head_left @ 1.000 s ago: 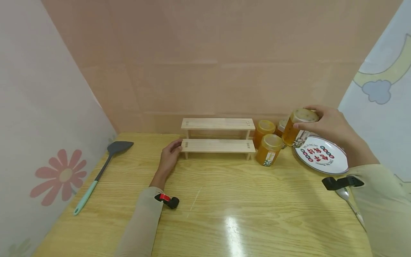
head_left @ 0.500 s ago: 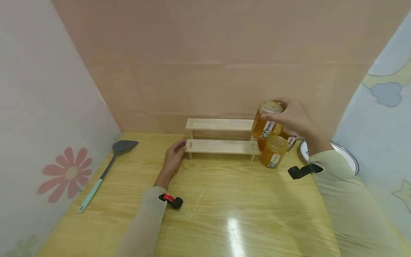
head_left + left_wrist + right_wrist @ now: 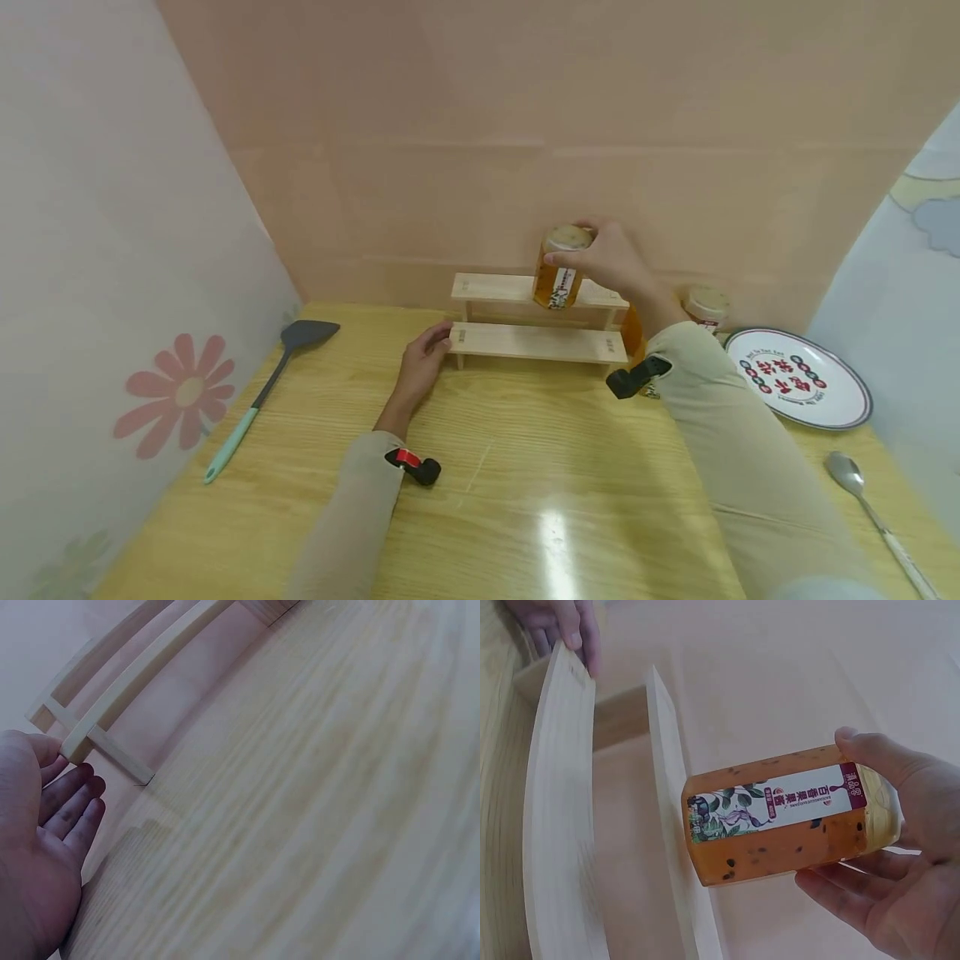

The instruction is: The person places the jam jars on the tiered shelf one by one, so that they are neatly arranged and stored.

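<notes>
A two-tier wooden display shelf (image 3: pixel 536 343) stands against the back wall. My left hand (image 3: pixel 425 358) pinches the left end of its lower board; in the left wrist view the thumb is at the board's corner (image 3: pixel 78 747) and the other fingers lie below it. My right hand (image 3: pixel 611 258) grips a jar of orange fruit jam (image 3: pixel 557 279) by its lid, thumb on one side, fingers on the other. The jar hangs upright, overlapping the middle of the upper board (image 3: pixel 487 287) in the head view. Dark seeds and a white label (image 3: pixel 780 801) show on it.
Right of the shelf are an orange jar (image 3: pixel 633 329), mostly hidden by my right arm, and another lidded jar (image 3: pixel 707 307). An oval plate with red lettering (image 3: pixel 798 379) and a spoon (image 3: pixel 847 475) lie farther right. A grey spatula (image 3: pixel 258 400) lies at left.
My right hand has carried the jam jar left, from above the plate past the other jars to the upper board. The left hand keeps its place at the shelf; the head view has shifted slightly.
</notes>
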`<action>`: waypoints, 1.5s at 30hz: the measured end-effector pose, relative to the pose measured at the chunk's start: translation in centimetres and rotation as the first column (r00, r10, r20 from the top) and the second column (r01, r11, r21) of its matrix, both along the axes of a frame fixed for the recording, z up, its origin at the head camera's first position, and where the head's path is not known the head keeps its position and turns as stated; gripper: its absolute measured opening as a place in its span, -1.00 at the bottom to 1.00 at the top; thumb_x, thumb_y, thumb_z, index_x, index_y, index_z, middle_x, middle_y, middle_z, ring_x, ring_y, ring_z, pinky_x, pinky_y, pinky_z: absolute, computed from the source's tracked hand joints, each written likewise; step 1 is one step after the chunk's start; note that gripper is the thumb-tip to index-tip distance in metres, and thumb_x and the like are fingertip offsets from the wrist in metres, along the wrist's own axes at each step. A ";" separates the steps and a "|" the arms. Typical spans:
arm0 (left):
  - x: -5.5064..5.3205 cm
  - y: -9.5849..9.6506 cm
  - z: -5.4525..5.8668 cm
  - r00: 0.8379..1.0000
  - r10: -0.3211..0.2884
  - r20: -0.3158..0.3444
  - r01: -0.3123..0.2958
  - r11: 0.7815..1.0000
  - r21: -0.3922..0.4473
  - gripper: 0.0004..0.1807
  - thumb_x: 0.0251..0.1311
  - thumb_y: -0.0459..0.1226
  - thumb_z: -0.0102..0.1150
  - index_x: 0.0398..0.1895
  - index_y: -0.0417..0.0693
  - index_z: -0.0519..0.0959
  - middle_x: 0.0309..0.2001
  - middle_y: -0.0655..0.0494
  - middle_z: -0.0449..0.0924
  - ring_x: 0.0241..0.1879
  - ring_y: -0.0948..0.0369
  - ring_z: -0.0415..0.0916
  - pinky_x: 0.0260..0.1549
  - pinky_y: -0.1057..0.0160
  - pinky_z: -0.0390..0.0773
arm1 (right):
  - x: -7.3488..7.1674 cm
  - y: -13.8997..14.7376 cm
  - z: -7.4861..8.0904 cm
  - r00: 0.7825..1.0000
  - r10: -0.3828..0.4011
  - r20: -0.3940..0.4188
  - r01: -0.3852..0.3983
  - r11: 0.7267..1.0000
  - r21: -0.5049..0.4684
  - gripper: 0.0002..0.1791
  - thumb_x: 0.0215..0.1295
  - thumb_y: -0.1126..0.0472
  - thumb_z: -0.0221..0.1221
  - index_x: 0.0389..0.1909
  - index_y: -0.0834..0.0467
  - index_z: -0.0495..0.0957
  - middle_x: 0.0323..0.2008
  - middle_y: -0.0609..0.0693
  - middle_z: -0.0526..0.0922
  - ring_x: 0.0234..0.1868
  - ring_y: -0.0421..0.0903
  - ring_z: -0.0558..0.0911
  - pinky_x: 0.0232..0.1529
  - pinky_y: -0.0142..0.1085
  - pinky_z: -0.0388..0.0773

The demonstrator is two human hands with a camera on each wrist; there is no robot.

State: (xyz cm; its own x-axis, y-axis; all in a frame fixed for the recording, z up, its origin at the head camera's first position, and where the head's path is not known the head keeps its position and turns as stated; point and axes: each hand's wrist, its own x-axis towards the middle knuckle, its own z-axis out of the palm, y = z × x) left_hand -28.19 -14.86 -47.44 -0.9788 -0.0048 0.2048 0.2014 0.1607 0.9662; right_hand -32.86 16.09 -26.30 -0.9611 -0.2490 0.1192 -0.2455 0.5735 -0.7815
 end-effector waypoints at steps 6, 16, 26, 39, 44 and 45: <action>0.2 1.0 -0.1 1.000 -0.018 0.012 0.018 1.000 0.006 -0.57 0.55 -0.25 0.05 0.41 -0.11 0.50 0.37 -0.18 0.52 0.43 -0.05 0.44 0.46 -0.05 0.42 | -0.8 -2.3 -0.8 1.000 0.020 0.005 -0.019 0.998 -0.063 -0.13 0.23 -0.04 0.45 0.46 0.23 0.35 0.23 0.22 0.57 0.12 0.13 0.60 0.11 -0.05 0.63; 0.4 1.6 -0.2 1.000 -0.001 -0.001 0.001 1.000 -0.031 -0.58 0.55 -0.26 0.04 0.40 -0.08 0.50 0.35 -0.13 0.55 0.40 -0.02 0.48 0.41 -0.02 0.48 | -1.5 -6.0 -1.7 0.997 -0.031 -0.077 0.031 1.000 -0.005 -0.17 0.16 -0.04 0.49 0.41 0.19 0.44 0.17 0.19 0.62 0.03 0.09 0.59 -0.02 -0.11 0.60; 0.4 1.5 -0.3 1.000 -0.005 0.008 0.005 1.000 -0.024 -0.58 0.55 -0.27 0.03 0.40 -0.07 0.50 0.35 -0.12 0.55 0.40 -0.01 0.48 0.43 0.00 0.46 | -1.8 -7.9 -1.8 0.987 -0.105 -0.120 0.107 0.994 0.008 -0.15 0.11 -0.11 0.51 0.35 0.21 0.48 0.14 0.18 0.65 0.04 0.10 0.60 0.02 -0.08 0.59; 0.5 1.2 -0.3 1.000 -0.024 0.019 0.026 0.998 -0.060 -0.55 0.57 -0.22 0.01 0.45 -0.02 0.46 0.39 -0.10 0.51 0.43 -0.03 0.43 0.46 -0.03 0.42 | -1.6 -8.1 -2.2 0.991 -0.100 -0.094 0.097 0.995 -0.032 -0.08 0.18 -0.08 0.48 0.45 0.22 0.33 0.28 0.21 0.53 0.23 0.16 0.53 0.23 0.05 0.58; 0.4 1.1 -0.2 0.999 -0.020 0.026 0.021 0.998 -0.056 -0.56 0.57 -0.22 0.02 0.44 -0.01 0.47 0.39 -0.07 0.51 0.43 -0.01 0.43 0.45 -0.01 0.43 | -1.3 -7.6 -2.3 0.993 -0.082 -0.083 0.079 0.996 -0.038 -0.04 0.22 -0.07 0.46 0.52 0.22 0.25 0.38 0.22 0.46 0.36 0.19 0.47 0.34 0.09 0.52; 0.4 1.0 -0.2 1.000 -0.020 0.024 0.021 0.998 -0.051 -0.56 0.56 -0.22 0.02 0.44 -0.02 0.47 0.40 -0.08 0.51 0.44 -0.01 0.43 0.46 -0.01 0.43 | -1.2 -7.4 -2.3 0.994 -0.078 -0.071 0.075 0.996 -0.043 -0.03 0.23 -0.08 0.46 0.53 0.21 0.24 0.41 0.21 0.44 0.39 0.18 0.45 0.35 0.09 0.51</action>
